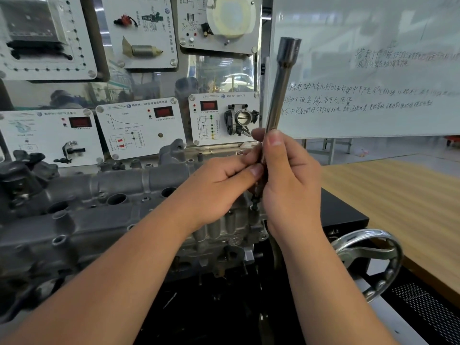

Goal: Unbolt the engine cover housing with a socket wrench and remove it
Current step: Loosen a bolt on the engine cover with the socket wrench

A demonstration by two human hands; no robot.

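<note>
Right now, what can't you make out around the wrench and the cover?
- Wrench lower end: head view, hidden inside right hand and left hand.
- Cover right-side bolts: behind the hands.
- Cover's left end: cut by the frame edge.
- Whiteboard writing: blurred.

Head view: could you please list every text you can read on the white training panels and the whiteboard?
"冷却液温度传感器", partly blurred: header of the white panel with a curve graph.
"节气门": header of the white panel with a throttle body.
Small print on both panels: too small to read.
Handwriting on the whiteboard: too blurred to read reliably.
</note>
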